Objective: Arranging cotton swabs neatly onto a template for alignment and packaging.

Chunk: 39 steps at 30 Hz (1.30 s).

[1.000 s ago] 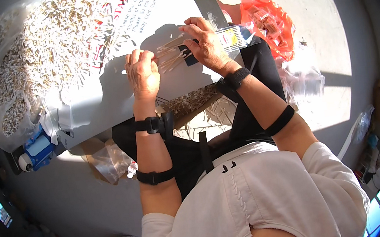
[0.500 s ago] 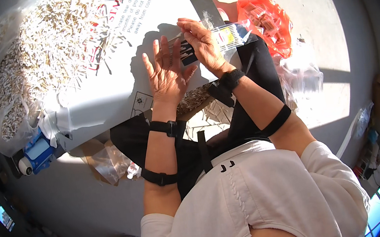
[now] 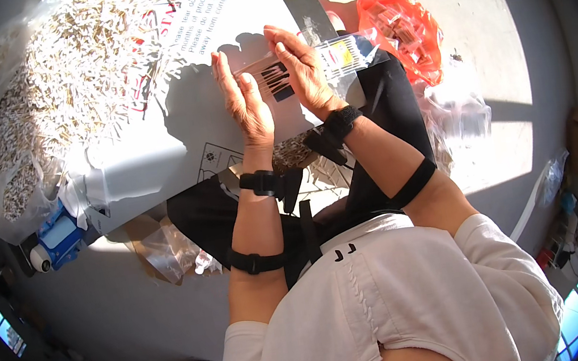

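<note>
Over a white printed board (image 3: 148, 162) across my lap, both hands face each other. My left hand (image 3: 247, 105) stands on its edge, fingers stretched and thumb up, at the left ends of a row of thin tan sticks (image 3: 262, 74) that look like cotton swabs. My right hand (image 3: 305, 72), fingers extended, lies over the other end of the row and a dark card. A clear packet (image 3: 349, 54) of similar sticks with a yellow label lies just right of that hand. Under the right palm, the contact is hidden.
A large clear bag (image 3: 8, 152) spills a heap of loose swab-like sticks (image 3: 83, 61) over the board's left side. Past my right knee is a red plastic bag (image 3: 390, 3) with small packs. Clear plastic packaging (image 3: 462, 110) lies on the floor nearby. A blue-and-white object (image 3: 59, 236) sits at lower left.
My left hand has turned from flat and spread to upright on its edge, uncovering the row of sticks. My right hand has shifted slightly left.
</note>
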### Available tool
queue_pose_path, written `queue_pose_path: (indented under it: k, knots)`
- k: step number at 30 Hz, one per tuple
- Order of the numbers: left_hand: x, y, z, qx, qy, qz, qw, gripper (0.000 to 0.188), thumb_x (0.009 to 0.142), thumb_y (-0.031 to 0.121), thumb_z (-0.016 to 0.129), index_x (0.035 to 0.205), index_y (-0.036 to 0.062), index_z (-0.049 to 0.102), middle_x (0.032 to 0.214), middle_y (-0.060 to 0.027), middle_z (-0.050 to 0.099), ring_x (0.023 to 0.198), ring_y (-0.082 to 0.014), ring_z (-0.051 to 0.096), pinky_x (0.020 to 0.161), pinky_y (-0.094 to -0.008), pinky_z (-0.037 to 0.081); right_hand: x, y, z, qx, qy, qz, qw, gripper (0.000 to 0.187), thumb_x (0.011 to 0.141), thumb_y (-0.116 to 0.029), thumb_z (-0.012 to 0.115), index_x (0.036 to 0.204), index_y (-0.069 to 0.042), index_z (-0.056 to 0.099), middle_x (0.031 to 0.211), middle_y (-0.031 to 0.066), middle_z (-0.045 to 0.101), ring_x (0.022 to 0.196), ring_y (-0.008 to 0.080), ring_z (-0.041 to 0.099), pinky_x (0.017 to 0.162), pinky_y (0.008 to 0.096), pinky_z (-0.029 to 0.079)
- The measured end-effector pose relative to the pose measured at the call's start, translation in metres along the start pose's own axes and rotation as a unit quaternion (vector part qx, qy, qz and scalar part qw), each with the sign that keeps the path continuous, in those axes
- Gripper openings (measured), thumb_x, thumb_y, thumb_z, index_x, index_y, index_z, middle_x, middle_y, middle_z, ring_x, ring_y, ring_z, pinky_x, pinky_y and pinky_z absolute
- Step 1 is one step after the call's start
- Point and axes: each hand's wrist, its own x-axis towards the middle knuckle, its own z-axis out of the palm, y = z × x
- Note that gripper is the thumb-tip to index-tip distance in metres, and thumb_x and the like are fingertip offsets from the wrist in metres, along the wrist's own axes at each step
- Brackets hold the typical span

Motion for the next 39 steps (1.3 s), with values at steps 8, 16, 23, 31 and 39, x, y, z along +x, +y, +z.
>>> queue_pose_path:
  k: [8,16,23,31,39]
  knots:
    - [0.000,0.013,-0.011,0.404,-0.159,0.101,0.895,0.063,0.093,0.025,0.059,0.145,0.0009,0.034,0.154,-0.0188,0.028,0.144,-0.0337,0.024,0.116,-0.0509,0.021,0.002,-0.014,-0.027,-0.287,0.002,-0.104,0.952,0.021,0.087,0.005,0.059,0.105,-0.002,0.067,0.112,0.0126,0.062,0.099,0.0274,0.064,0.085,0.0334,0.052]
    - [-0.014,0.009,-0.015,0.476,-0.167,0.098,0.858,0.057,0.095,0.032,0.054,0.141,0.0010,0.041,0.150,-0.0165,0.035,0.141,-0.0342,0.029,0.113,-0.0549,0.022,0.020,-0.024,-0.022,-0.469,-0.160,-0.180,0.850,0.017,0.082,-0.006,0.063,0.098,-0.005,0.067,0.098,0.0114,0.062,0.094,0.0311,0.063,0.081,0.0382,0.053]
    - [-0.017,-0.002,-0.016,0.471,-0.148,0.124,0.861,0.065,0.092,0.034,0.060,0.143,0.0007,0.038,0.147,-0.0170,0.038,0.140,-0.0347,0.031,0.113,-0.0564,0.021,0.045,-0.026,-0.017,-0.585,-0.251,-0.215,0.741,0.008,0.086,-0.013,0.058,0.085,-0.005,0.060,0.089,0.0129,0.061,0.089,0.0315,0.063,0.073,0.0412,0.053]
    - [-0.016,0.002,-0.012,0.454,-0.160,0.093,0.872,0.064,0.093,0.028,0.059,0.146,0.0017,0.034,0.152,-0.0191,0.031,0.142,-0.0353,0.028,0.115,-0.0533,0.019,0.048,-0.020,-0.021,-0.532,-0.192,-0.132,0.814,0.010,0.080,-0.003,0.058,0.084,-0.005,0.066,0.094,0.0152,0.064,0.087,0.0336,0.065,0.073,0.0375,0.054]
    - [0.001,-0.006,-0.006,0.074,0.049,0.035,0.995,0.053,0.097,0.015,0.053,0.145,0.0020,0.036,0.152,-0.0194,0.032,0.145,-0.0305,0.024,0.117,-0.0438,0.020,-0.007,-0.009,-0.005,-0.112,-0.003,-0.080,0.990,0.030,0.087,0.008,0.055,0.117,0.002,0.057,0.129,0.0155,0.053,0.117,0.0283,0.055,0.099,0.0332,0.045]
